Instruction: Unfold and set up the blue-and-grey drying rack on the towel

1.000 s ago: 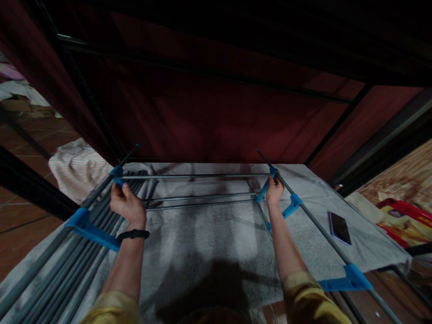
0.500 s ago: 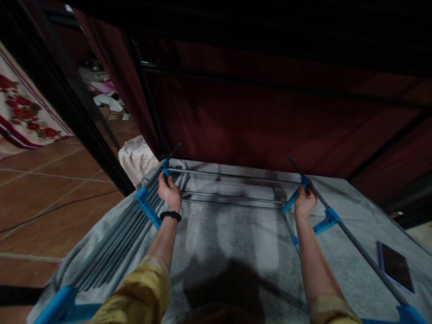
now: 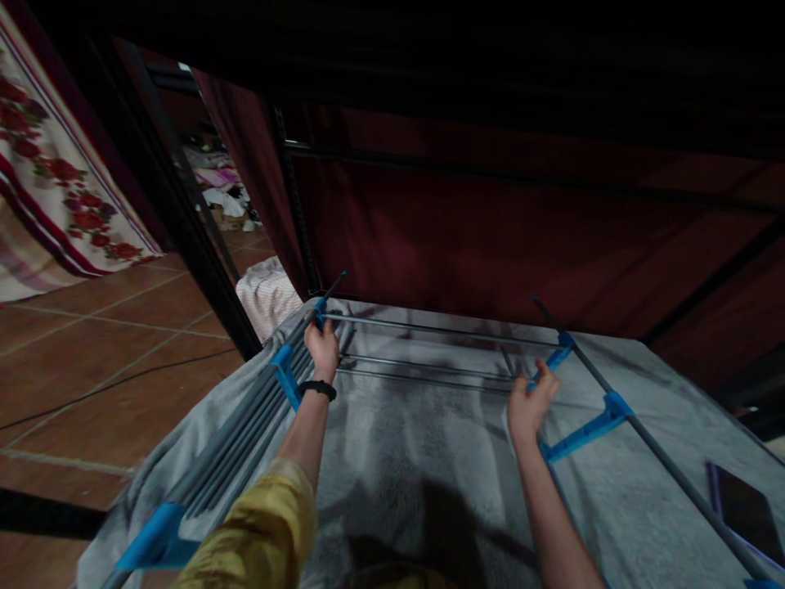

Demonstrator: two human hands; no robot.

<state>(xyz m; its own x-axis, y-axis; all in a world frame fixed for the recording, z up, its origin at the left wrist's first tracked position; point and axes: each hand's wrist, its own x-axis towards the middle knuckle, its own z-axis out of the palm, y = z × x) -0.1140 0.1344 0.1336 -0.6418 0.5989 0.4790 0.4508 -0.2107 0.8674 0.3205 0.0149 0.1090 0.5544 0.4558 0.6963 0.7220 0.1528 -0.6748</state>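
left hand (image 3: 323,348) gripping rack (image 3: 429,331), right hand (image 3: 528,403) loose

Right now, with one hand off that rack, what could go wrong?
The left hand alone holds the blue connector, while the right hand hovers open near the other connector; the cross rod might slip out or the frame twist. The loose rods bundled at the left could roll. The phone lies close to the side rail and might get knocked.
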